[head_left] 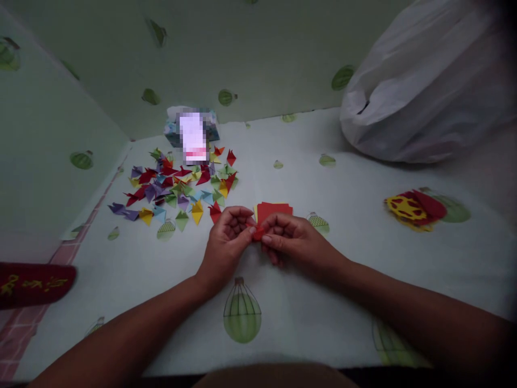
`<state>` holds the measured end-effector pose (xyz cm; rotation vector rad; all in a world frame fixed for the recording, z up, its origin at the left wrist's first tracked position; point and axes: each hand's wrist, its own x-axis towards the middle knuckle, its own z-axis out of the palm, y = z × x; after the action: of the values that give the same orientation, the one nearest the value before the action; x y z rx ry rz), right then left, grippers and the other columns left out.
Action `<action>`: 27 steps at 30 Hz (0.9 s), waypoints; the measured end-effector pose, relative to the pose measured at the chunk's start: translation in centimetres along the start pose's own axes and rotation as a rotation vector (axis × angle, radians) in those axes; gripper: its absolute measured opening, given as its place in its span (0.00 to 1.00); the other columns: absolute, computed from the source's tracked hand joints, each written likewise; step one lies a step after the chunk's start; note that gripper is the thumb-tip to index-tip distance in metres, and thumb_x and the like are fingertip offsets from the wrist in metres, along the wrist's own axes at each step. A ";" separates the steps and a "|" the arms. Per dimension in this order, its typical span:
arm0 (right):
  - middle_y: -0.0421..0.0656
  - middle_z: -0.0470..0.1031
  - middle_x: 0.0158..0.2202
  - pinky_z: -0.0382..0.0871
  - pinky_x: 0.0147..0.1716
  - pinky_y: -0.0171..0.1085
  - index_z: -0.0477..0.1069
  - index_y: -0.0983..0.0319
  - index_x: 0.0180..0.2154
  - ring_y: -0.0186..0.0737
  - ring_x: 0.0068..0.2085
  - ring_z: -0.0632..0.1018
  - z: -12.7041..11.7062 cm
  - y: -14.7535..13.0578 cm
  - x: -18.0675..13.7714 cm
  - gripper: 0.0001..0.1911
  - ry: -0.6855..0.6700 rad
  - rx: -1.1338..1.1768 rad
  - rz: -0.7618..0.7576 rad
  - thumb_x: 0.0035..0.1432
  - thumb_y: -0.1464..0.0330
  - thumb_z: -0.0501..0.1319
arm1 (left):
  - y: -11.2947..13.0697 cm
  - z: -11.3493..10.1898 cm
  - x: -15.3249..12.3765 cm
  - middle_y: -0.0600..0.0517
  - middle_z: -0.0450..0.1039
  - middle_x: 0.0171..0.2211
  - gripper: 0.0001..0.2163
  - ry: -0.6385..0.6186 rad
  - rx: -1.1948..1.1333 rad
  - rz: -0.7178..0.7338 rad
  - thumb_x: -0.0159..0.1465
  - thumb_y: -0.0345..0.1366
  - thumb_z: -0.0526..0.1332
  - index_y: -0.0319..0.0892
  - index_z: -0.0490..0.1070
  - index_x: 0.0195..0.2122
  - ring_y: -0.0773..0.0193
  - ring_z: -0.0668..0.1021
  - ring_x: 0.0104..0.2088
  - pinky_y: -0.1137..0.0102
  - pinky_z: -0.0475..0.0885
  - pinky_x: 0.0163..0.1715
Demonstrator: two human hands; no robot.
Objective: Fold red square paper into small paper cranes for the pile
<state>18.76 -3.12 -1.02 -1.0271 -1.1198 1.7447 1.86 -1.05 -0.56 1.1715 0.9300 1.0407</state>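
Observation:
Between my two hands is a small folded piece of red paper point(259, 234), pinched from both sides. My left hand point(231, 237) grips its left side with thumb and curled fingers. On its right side, the thumb and forefinger of my right hand point(287, 237) close on it. Just behind the hands lies a stack of square paper sheets point(276, 209), red on top with a yellow edge showing at the left. Left of my hands, many folded paper pieces point(177, 188) in red, yellow, green, blue and purple are spread out; they look like small origami birds.
A tissue box point(173, 132) stands at the back against the wall, with a blurred lit phone point(194, 134) before it. A large white plastic bag point(420, 91) bulges at the back right. Red and yellow cut-out pieces point(416, 210) lie right; a red item with yellow characters point(36, 284) is far left.

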 end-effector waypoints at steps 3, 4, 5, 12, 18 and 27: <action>0.35 0.72 0.24 0.64 0.18 0.29 0.67 0.61 0.34 0.28 0.20 0.72 0.1 0.1 0.0 0.11 0.022 -0.001 -0.010 0.56 0.64 0.66 | -0.1 0.1 -0.1 0.54 0.70 0.34 0.10 0.002 0.006 -0.001 0.58 0.29 0.66 0.41 0.69 0.40 0.69 0.74 0.36 0.74 0.70 0.38; 0.35 0.71 0.23 0.64 0.17 0.29 0.66 0.61 0.33 0.28 0.20 0.71 0.1 0.1 0.0 0.11 0.034 -0.007 -0.012 0.56 0.64 0.66 | -0.1 0.1 -0.1 0.54 0.70 0.35 0.10 -0.005 0.009 -0.004 0.58 0.29 0.66 0.41 0.69 0.40 0.69 0.74 0.36 0.74 0.70 0.38; 0.35 0.71 0.23 0.63 0.17 0.29 0.66 0.61 0.32 0.28 0.20 0.71 0.1 0.1 -0.1 0.11 0.047 -0.017 -0.012 0.56 0.64 0.66 | -0.2 0.1 -0.1 0.53 0.70 0.35 0.10 -0.012 0.013 -0.006 0.58 0.29 0.66 0.41 0.69 0.40 0.69 0.74 0.36 0.73 0.70 0.38; 0.36 0.73 0.23 0.63 0.17 0.29 0.65 0.61 0.29 0.28 0.19 0.72 0.3 -0.1 -0.4 0.12 0.113 -0.042 -0.040 0.59 0.63 0.64 | 0.0 -0.1 -0.4 0.53 0.71 0.36 0.08 -0.049 0.054 0.064 0.63 0.33 0.63 0.42 0.69 0.43 0.69 0.74 0.35 0.73 0.71 0.37; 0.35 0.72 0.20 0.65 0.19 0.30 0.66 0.62 0.29 0.28 0.19 0.72 0.5 -0.2 -0.5 0.10 0.170 0.023 -0.105 0.60 0.65 0.63 | -0.6 0.2 -0.6 0.53 0.72 0.38 0.15 -0.095 0.061 0.134 0.60 0.31 0.67 0.44 0.67 0.46 0.68 0.76 0.36 0.72 0.73 0.39; 0.37 0.73 0.22 0.66 0.20 0.30 0.69 0.62 0.29 0.29 0.21 0.73 0.5 0.3 -0.4 0.08 0.089 0.070 -0.076 0.58 0.67 0.65 | -0.4 -0.2 -0.5 0.53 0.70 0.34 0.04 -0.078 0.364 0.306 0.63 0.26 0.62 0.42 0.72 0.35 0.67 0.75 0.34 0.71 0.71 0.34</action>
<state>18.40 -3.74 -1.12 -0.9973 -1.0222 1.6500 1.62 -1.51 -0.98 1.6860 0.9204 1.0851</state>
